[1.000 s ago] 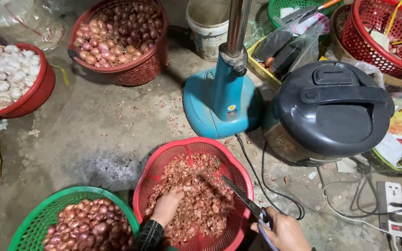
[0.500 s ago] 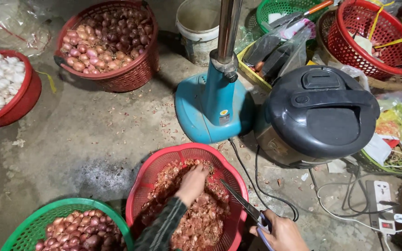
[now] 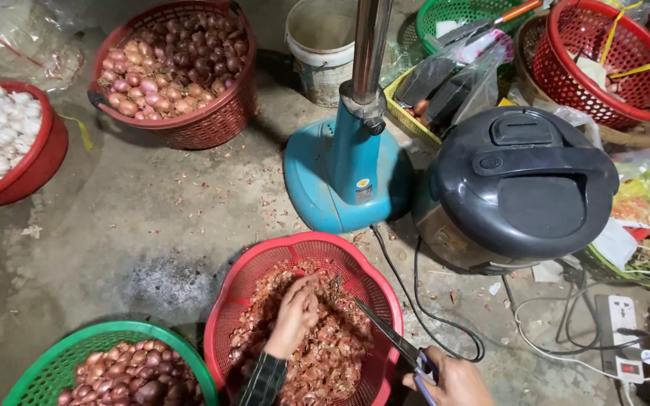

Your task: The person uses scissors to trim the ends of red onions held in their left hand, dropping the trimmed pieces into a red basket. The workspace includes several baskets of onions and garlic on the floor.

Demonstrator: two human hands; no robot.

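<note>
A red basket [image 3: 229, 316] of reddish shallot peelings [image 3: 325, 353] sits on the concrete floor [image 3: 152, 225] at the bottom middle of the view, and the left hand [image 3: 295, 316] reaches into it, fingers curled together and bunched down among the skins; whether it pinches anything between them I cannot tell. The right hand [image 3: 449, 380] is at the bottom edge just right of the basket, closed around the handle of a knife [image 3: 389, 337] whose dark blade slants up and left over the basket's rim and the peelings. Just left of this basket, touching or nearly so, a green basket [image 3: 47, 368] holds whole unpeeled shallots. Beyond the red basket stands the round blue base of a fan [image 3: 347, 169] with its metal pole rising out of view, and beside it to the right a black rice cooker [image 3: 520, 188], its cords trailing across the floor to a white power strip [image 3: 626, 338]. Farther back lie a red basket of shallots [image 3: 182, 68], a red bowl of peeled garlic [image 3: 1, 143] at the left edge, a white bucket [image 3: 323, 45], and more baskets at upper right.
</note>
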